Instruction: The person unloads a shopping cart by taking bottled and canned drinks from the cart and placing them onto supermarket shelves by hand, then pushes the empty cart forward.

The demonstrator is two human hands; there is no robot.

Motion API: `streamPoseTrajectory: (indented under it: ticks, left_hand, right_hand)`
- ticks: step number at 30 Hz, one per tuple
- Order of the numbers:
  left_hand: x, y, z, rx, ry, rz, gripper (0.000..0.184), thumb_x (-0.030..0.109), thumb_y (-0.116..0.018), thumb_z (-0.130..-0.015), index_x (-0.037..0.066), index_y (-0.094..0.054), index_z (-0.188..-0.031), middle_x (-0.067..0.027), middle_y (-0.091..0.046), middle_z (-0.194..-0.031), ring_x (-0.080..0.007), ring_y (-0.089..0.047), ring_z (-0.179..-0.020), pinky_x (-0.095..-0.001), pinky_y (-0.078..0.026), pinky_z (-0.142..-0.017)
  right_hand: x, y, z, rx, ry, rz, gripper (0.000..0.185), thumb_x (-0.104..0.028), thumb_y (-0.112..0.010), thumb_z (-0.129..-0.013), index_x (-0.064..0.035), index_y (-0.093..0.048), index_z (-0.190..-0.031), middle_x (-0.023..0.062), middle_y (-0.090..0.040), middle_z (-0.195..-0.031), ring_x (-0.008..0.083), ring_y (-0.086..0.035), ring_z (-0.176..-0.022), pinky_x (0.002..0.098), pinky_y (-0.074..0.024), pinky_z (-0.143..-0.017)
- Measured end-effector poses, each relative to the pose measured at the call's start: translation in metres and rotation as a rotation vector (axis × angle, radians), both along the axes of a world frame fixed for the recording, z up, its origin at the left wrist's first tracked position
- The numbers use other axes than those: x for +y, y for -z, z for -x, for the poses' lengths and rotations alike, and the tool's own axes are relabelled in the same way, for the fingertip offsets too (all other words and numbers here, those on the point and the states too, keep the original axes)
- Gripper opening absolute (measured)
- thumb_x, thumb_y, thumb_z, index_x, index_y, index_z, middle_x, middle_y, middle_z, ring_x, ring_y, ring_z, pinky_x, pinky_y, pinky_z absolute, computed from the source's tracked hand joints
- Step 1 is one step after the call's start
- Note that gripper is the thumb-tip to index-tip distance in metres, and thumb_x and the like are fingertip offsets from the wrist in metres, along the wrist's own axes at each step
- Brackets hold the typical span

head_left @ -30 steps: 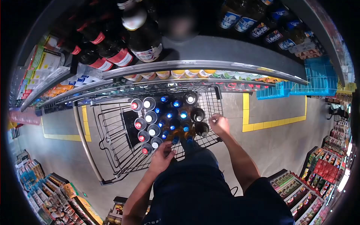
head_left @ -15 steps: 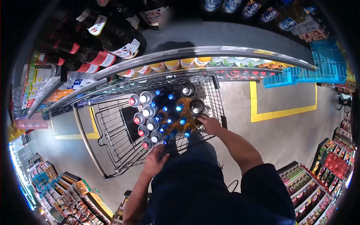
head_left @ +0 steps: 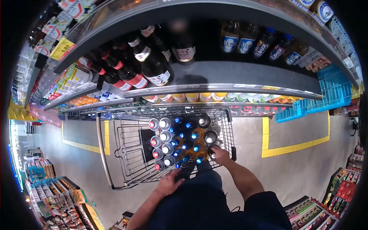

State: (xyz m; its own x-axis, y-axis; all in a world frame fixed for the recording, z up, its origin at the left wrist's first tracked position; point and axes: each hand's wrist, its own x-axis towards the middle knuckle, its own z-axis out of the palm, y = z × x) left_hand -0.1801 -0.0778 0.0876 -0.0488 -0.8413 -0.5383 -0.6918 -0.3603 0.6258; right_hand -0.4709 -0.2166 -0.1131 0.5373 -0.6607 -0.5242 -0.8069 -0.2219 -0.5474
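Blue-capped bottles [head_left: 184, 147] stand upright, packed in the cart [head_left: 102, 153], others on the shelf [head_left: 245, 76]; my right hand [head_left: 223, 156] pinches a silver-capped bottle [head_left: 213, 155], my left [head_left: 168, 184] hangs loosely spread beside the cart.

Bottles [head_left: 200, 147] inside shopping cart [head_left: 130, 168]

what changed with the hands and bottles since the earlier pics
The right hand moved inward to the corner bottle in the cart and seems to touch it; its grip is unclear. The left hand drew back toward the person. The bottles' arrangement looks unchanged.
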Motion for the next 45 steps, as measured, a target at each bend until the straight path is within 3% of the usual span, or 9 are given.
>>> streamPoseTrajectory:
  ticks: [4, 10, 15, 19, 27, 30, 36, 39, 45]
  left_hand:
    - [-0.001, -0.004, -0.012, -0.004, 0.051, -0.047, 0.058, 0.039, -0.067, -0.091, 0.009, -0.048, -0.137, -0.0192, -0.063, -0.124, -0.0344, -0.064, -0.112, -0.0441, -0.051, -0.096]
    - [0.009, 0.004, -0.031, 0.031, 0.038, -0.004, 0.059, 0.041, -0.067, -0.091, 0.011, -0.048, -0.138, -0.0185, -0.062, -0.127, -0.0363, -0.061, -0.117, -0.0453, -0.049, -0.099]
    - [0.015, 0.011, -0.042, 0.039, 0.101, 0.009, 0.061, 0.042, -0.067, -0.090, 0.010, -0.048, -0.139, -0.0211, -0.060, -0.126, -0.0383, -0.059, -0.117, -0.0465, -0.048, -0.099]
    - [0.021, 0.035, -0.052, 0.101, 0.149, 0.094, 0.059, 0.042, -0.067, -0.090, 0.011, -0.049, -0.137, -0.0196, -0.060, -0.125, -0.0386, -0.062, -0.113, -0.0469, -0.050, -0.096]
    - [-0.008, 0.014, -0.062, 0.013, 0.311, 0.156, 0.058, 0.040, -0.067, -0.090, 0.012, -0.048, -0.138, -0.0186, -0.061, -0.124, -0.0380, -0.062, -0.112, -0.0458, -0.052, -0.093]
    - [-0.012, 0.015, -0.063, 0.039, 0.167, 0.196, 0.057, 0.038, -0.068, -0.090, 0.011, -0.049, -0.137, -0.0199, -0.062, -0.122, -0.0378, -0.063, -0.111, -0.0469, -0.052, -0.091]
    - [0.005, 0.011, -0.042, -0.080, 0.029, 0.099, 0.057, 0.038, -0.069, -0.089, 0.009, -0.051, -0.135, -0.0205, -0.064, -0.121, -0.0393, -0.064, -0.108, -0.0485, -0.052, -0.089]
    - [0.023, 0.027, -0.026, -0.082, -0.015, 0.096, 0.060, 0.039, -0.070, -0.088, 0.008, -0.051, -0.135, -0.0204, -0.064, -0.122, -0.0390, -0.064, -0.110, -0.0479, -0.052, -0.090]
    - [0.001, 0.019, 0.014, -0.008, -0.154, 0.066, 0.056, 0.032, -0.072, -0.088, 0.007, -0.051, -0.134, -0.0196, -0.065, -0.118, -0.0341, -0.065, -0.108, -0.0443, -0.052, -0.091]
  right_hand:
    - [0.003, -0.024, 0.000, -0.009, 0.028, 0.097, 0.066, -0.037, -0.078, -0.076, -0.0128, -0.055, -0.132, 0.0094, -0.057, -0.139, 0.0320, -0.062, -0.116, 0.0438, -0.0522, -0.094]
    - [0.014, -0.116, 0.012, -0.071, 0.458, 0.084, 0.059, -0.032, -0.081, -0.072, -0.0107, -0.065, -0.125, 0.0145, -0.067, -0.123, 0.0332, -0.065, -0.111, 0.0409, -0.0527, -0.094]
    - [-0.011, -0.214, 0.034, -0.327, 0.841, 0.061, 0.044, -0.013, -0.078, -0.074, 0.0011, -0.069, -0.114, 0.0104, -0.073, -0.081, 0.0132, -0.070, -0.072, 0.0301, -0.0574, -0.061]
    - [-0.040, -0.345, 0.018, -0.609, 1.058, 0.287, 0.029, -0.009, -0.076, -0.077, -0.0006, -0.069, -0.104, 0.0054, -0.067, -0.077, 0.0128, -0.063, -0.061, 0.0268, -0.0506, -0.045]
    - [-0.132, -0.442, -0.025, -0.778, 0.866, 0.568, 0.030, -0.014, -0.075, -0.084, -0.0010, -0.068, -0.110, 0.0059, -0.067, -0.084, 0.0101, -0.062, -0.063, 0.0234, -0.0514, -0.048]
    - [-0.182, -0.432, -0.042, -0.757, 0.684, 0.658, 0.031, -0.016, -0.077, -0.085, -0.0002, -0.068, -0.110, 0.0062, -0.070, -0.088, 0.0105, -0.067, -0.073, 0.0242, -0.0527, -0.053]
    - [-0.280, -0.425, -0.050, -0.560, 0.567, 0.557, 0.032, -0.030, -0.077, -0.080, 0.0012, -0.072, -0.085, 0.0074, -0.072, -0.074, 0.0127, -0.061, -0.048, 0.0277, -0.0496, -0.049]
    - [-0.313, -0.425, -0.064, -0.530, 0.484, 0.573, 0.038, -0.032, -0.075, -0.083, 0.0012, -0.069, -0.102, 0.0097, -0.070, -0.088, 0.0122, -0.055, -0.047, 0.0260, -0.0466, -0.046]
    - [-0.363, -0.417, -0.085, -0.353, 0.282, 0.581, 0.047, -0.043, -0.072, -0.085, -0.0013, -0.068, -0.107, 0.0082, -0.071, -0.089, 0.0124, -0.055, -0.048, 0.0264, -0.0479, -0.048]
